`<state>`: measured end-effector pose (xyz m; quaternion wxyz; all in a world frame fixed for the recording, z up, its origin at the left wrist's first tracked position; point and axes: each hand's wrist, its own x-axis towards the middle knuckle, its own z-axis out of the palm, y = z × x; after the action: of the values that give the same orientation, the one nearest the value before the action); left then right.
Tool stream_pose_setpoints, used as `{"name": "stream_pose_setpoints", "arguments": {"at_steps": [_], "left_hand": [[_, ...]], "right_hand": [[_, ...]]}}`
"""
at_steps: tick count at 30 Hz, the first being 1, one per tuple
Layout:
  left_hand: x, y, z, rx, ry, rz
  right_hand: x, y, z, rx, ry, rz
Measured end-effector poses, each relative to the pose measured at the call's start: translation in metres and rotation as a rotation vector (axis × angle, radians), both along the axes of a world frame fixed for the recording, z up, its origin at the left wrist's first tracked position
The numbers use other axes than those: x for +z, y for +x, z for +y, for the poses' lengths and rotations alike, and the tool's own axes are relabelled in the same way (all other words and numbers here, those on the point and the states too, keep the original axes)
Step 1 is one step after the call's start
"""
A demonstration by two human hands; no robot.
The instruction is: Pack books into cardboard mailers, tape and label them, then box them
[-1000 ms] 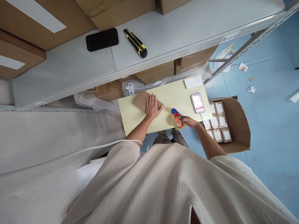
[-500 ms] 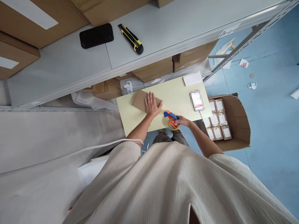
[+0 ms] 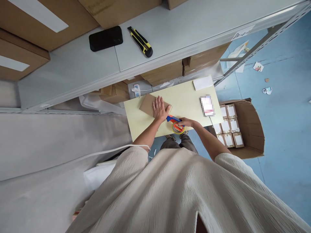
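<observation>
A brown cardboard box lies on the pale yellow table. My left hand rests flat on its right part, fingers spread, a ring on one finger. In my right hand is a blue and orange tape dispenser with a roll of yellowish tape, held over the table's near edge. The dispenser's front end is close to the box's near right corner, just beside my left hand; whether it touches the box I cannot tell.
On the table's right lie a white stack and a pixelated item. A large open carton holding several small labelled boxes stands right of it. On the grey shelf above lie a black phone and a utility knife.
My right hand has moved the tape dispenser left, closer to the box and my left hand. My left hand stays flat on the box. The whole view has shifted slightly.
</observation>
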<state>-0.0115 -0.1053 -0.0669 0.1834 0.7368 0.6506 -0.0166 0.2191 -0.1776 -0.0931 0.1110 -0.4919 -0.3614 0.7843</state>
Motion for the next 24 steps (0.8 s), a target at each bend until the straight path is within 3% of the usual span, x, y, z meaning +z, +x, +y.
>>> {"name": "stream_pose_setpoints", "arguments": {"at_steps": [7,15,18,24], "left_hand": [[0.001,0.001,-0.001,-0.004,-0.015,0.042],[-0.005,0.005,0.003,0.065,0.014,-0.024],[-0.009,0.005,0.004,0.065,0.014,-0.043],[-0.007,0.006,0.005,0.078,-0.009,-0.054]], "right_hand": [[-0.015,0.009,0.020,0.168,0.047,-0.138],[0.002,-0.010,0.016,0.313,0.134,-0.186],[0.004,0.010,0.020,0.352,0.124,-0.215],[0.023,0.074,0.027,0.118,0.091,-0.221]]}}
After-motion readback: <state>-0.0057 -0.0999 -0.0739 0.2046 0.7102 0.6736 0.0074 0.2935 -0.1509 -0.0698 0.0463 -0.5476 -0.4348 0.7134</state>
